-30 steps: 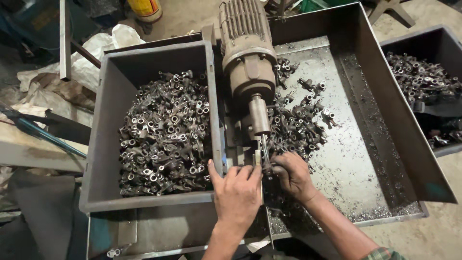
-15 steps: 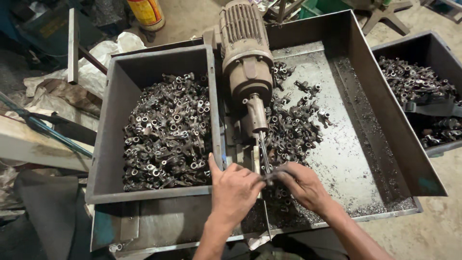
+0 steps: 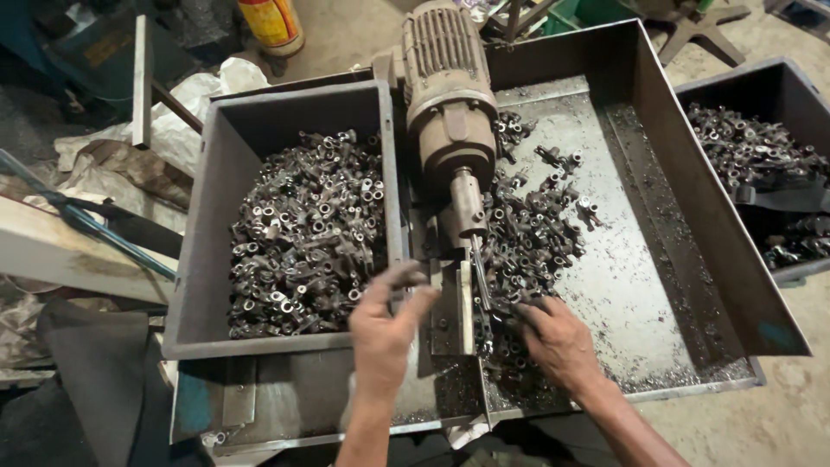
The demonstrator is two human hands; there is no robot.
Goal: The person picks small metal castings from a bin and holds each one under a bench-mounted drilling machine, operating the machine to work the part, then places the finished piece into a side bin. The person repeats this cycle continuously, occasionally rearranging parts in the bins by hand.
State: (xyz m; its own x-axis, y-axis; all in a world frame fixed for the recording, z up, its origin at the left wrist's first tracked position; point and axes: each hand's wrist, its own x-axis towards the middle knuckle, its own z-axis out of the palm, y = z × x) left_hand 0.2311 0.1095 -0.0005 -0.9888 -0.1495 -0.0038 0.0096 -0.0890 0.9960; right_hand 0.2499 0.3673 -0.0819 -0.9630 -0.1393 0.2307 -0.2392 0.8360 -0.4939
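My left hand (image 3: pixel 385 333) hovers with loose, spread fingers and nothing in its grip, just right of the bin of small metal fittings (image 3: pixel 303 229), while my right hand (image 3: pixel 560 344) pinches one fitting (image 3: pixel 510 309) from the heap in the tray (image 3: pixel 640 285), directly below the motor-driven spindle (image 3: pixel 471 203). The step looks like feeding the spindle; seating the piece squarely comes next. Swarf-strewn steel trays, cluttered workshop floor (image 3: pixel 761 415).

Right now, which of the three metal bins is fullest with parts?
The left bin: parts cover its whole floor, unlike the wide middle tray and the right bin.
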